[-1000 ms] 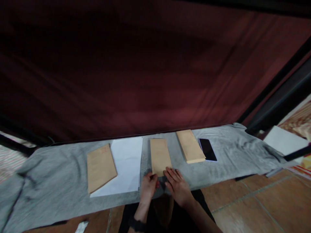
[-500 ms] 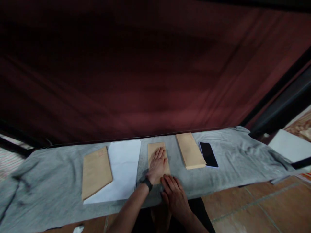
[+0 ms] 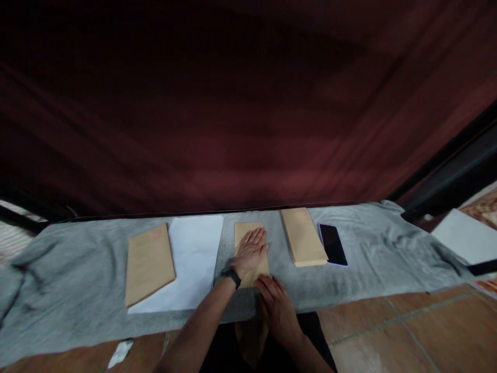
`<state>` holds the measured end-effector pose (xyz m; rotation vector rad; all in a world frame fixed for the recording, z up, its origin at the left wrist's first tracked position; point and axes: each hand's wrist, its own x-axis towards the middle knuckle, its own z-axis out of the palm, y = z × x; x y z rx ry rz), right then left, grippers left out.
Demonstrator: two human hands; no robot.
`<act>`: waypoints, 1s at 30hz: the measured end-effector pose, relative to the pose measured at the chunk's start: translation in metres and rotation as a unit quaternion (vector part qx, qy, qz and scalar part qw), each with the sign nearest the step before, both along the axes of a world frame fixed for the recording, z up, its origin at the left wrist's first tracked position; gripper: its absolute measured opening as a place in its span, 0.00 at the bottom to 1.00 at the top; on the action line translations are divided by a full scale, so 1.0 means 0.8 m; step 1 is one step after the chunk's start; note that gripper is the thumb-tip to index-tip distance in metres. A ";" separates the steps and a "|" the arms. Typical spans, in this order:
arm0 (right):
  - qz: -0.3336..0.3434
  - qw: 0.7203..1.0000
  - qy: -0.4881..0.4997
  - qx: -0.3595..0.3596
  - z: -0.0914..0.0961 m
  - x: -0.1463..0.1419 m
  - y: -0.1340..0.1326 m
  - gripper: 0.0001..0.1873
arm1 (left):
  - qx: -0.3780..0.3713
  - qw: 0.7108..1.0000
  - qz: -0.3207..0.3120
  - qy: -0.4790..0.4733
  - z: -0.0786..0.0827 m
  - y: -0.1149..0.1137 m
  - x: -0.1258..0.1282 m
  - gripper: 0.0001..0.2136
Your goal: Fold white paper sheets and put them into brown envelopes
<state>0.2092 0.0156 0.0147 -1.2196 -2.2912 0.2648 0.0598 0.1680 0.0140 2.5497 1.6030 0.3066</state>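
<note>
A brown paper envelope [image 3: 244,229] lies flat on the grey cloth in front of me. My left hand [image 3: 250,251], with a dark band on its wrist, rests flat on it, fingers stretched toward the far right edge. At the near right corner of the envelope, my right hand [image 3: 276,305] lies with its fingertips on the paper and its fingers extended. To the right sits a stack of brown envelopes [image 3: 305,238]. On the left, more brown envelopes [image 3: 149,267] partly cover white paper sheets [image 3: 194,264].
A phone [image 3: 333,245] lies right of the envelope stack, touching it. The grey cloth [image 3: 388,248] covers a long narrow surface against a dark red panel [image 3: 240,155]. On the tiled floor [image 3: 384,336], a white scrap [image 3: 120,353] lies at the lower left.
My left hand has shifted slightly up on the envelope. My right hand stays at the near corner. The whole view has tilted a little.
</note>
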 end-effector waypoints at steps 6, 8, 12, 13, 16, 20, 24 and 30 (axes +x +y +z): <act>0.002 0.999 0.037 -0.033 -0.003 0.006 0.003 0.26 | 0.001 0.997 -0.071 -0.002 0.001 -0.058 -0.019 0.26; -0.002 0.998 0.048 -0.038 -0.004 0.006 0.003 0.25 | 0.007 0.996 -0.084 -0.011 0.001 -0.078 -0.024 0.26; -0.008 0.997 0.073 -0.027 -0.007 0.005 0.002 0.23 | 0.011 0.994 -0.103 -0.032 0.005 -0.117 -0.031 0.25; -0.007 0.997 0.078 -0.027 -0.007 0.005 0.001 0.23 | 0.011 0.993 -0.108 -0.035 0.006 -0.126 -0.032 0.24; -0.005 0.996 0.088 -0.030 -0.007 0.005 0.002 0.22 | 0.008 0.993 -0.117 -0.031 0.009 -0.153 -0.037 0.25; -0.006 0.993 0.107 -0.046 -0.007 0.010 0.006 0.21 | 0.016 0.993 -0.119 -0.016 0.011 -0.181 -0.043 0.28; 0.015 0.996 0.068 -0.052 -0.005 0.019 0.020 0.23 | 0.034 0.991 -0.126 -0.003 0.014 -0.194 -0.045 0.31; 0.039 0.996 -0.072 -0.038 -0.006 0.018 0.059 0.26 | 0.053 0.990 -0.133 0.007 0.013 -0.194 -0.046 0.30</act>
